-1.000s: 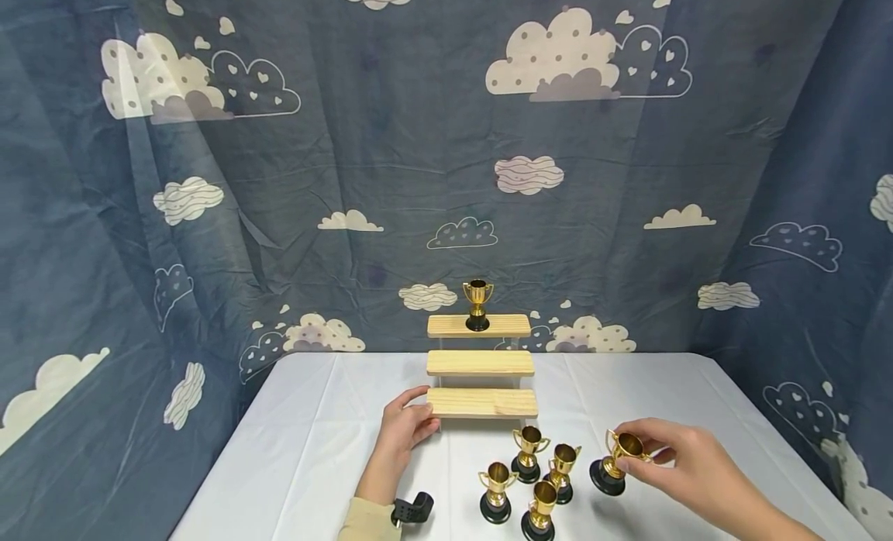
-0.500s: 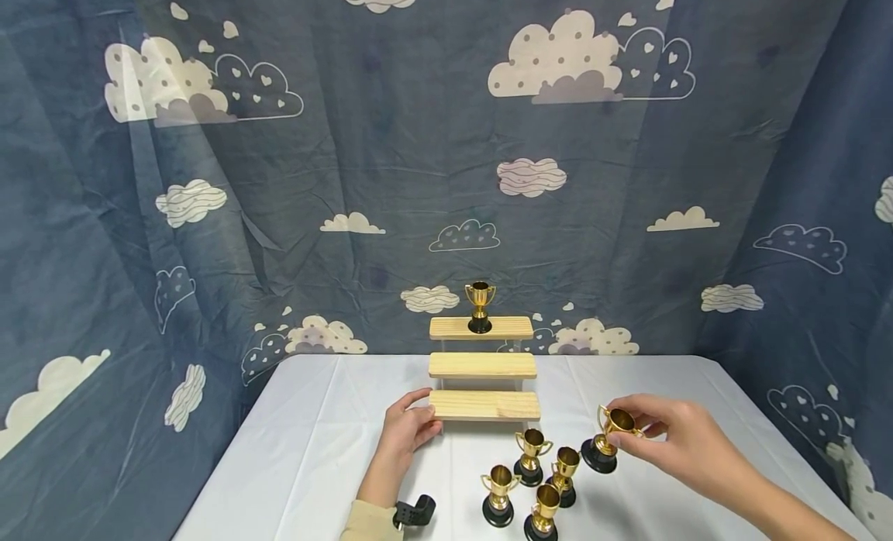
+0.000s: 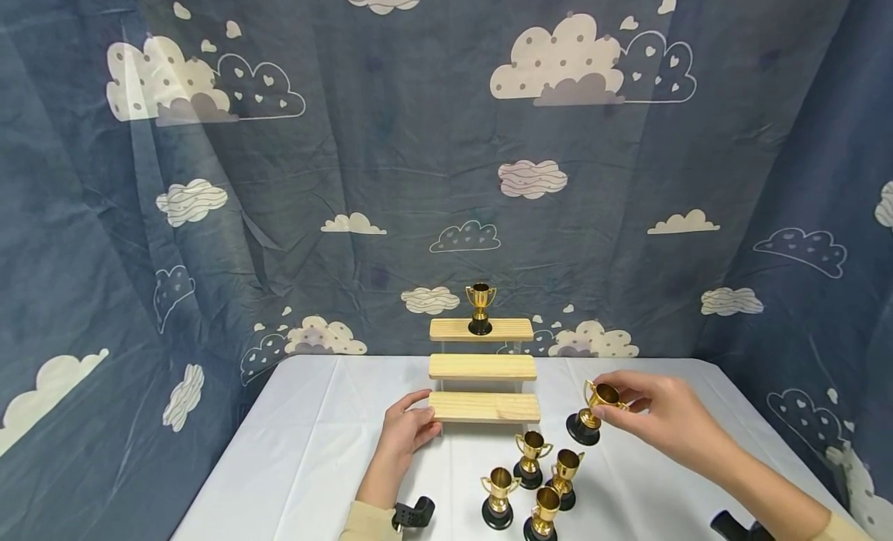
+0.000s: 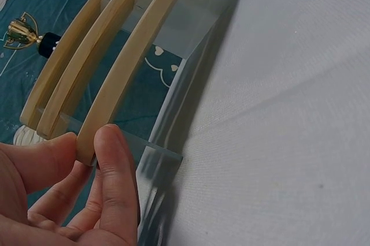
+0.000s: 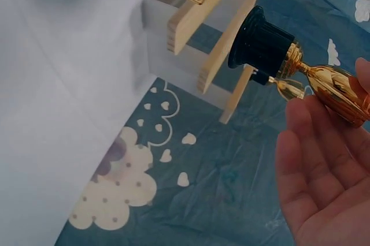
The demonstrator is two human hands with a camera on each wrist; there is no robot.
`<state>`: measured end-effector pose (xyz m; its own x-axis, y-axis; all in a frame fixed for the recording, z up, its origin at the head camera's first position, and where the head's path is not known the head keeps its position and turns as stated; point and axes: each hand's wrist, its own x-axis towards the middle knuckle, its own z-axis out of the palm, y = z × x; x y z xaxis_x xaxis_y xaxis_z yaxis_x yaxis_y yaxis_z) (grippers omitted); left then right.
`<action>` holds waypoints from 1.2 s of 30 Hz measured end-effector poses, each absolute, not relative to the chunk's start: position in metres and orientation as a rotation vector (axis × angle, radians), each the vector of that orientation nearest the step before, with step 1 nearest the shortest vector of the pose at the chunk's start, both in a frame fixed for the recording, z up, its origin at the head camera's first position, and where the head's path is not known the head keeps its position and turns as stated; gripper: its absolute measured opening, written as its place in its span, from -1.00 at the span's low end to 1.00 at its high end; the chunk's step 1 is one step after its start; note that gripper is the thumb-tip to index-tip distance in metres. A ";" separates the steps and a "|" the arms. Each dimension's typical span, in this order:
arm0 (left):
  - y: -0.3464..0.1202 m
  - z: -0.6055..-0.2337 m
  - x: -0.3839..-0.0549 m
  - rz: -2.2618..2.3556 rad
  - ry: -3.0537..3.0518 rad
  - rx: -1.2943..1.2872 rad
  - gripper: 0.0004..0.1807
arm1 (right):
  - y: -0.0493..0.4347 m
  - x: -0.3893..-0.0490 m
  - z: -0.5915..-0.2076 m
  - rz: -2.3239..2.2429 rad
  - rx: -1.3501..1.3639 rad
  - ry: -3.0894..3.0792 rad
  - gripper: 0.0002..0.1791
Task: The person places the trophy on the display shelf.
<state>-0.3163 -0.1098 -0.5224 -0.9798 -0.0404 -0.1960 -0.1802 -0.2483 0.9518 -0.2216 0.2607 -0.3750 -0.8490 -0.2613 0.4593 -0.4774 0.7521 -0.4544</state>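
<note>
My left hand (image 3: 403, 439) pinches the left end of the lowest wooden shelf (image 3: 484, 407) of a three-tier stand, thumb and fingers on either face of the board in the left wrist view. With my right hand (image 3: 663, 413) I hold a small gold trophy cup (image 3: 601, 397) by its bowl, to the right of the stand. Its black base (image 5: 261, 39) tilts down to the left, above the tablecloth. Another trophy (image 3: 480, 307) stands upright on the top shelf (image 3: 516, 329). Nothing stands on the middle shelf (image 3: 481, 366).
Several more gold trophies (image 3: 498, 491) stand close together on the white tablecloth (image 3: 307, 448) in front of the stand. Clear side panels (image 4: 162, 165) hold up the shelves. A blue cloud-patterned curtain (image 3: 391, 138) hangs behind and at both sides.
My right hand has lifted the trophy and carried it left and farther back, toward the stand. The left hand keeps its grip on the lowest shelf.
</note>
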 end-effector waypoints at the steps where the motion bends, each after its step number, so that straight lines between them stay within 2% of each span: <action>1: -0.110 -0.523 -0.316 2.397 1.868 -0.276 -0.45 | 0.260 -0.223 -0.375 0.809 0.565 -2.586 -0.62; 14: -0.109 -0.523 -0.316 2.397 1.875 -0.289 -0.47 | 0.248 -0.247 -0.367 0.842 0.591 -2.601 -0.56; 36: -0.109 -0.522 -0.316 2.394 1.888 -0.285 -0.47 | 0.226 -0.285 -0.359 0.863 0.654 -2.603 -0.59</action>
<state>-0.3163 -0.1093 -0.5222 -0.9795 -0.0528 -0.1943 -0.1767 -0.2375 0.9552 -0.2853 0.2264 -0.3594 -0.8437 -0.3202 0.4310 -0.5143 0.7124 -0.4775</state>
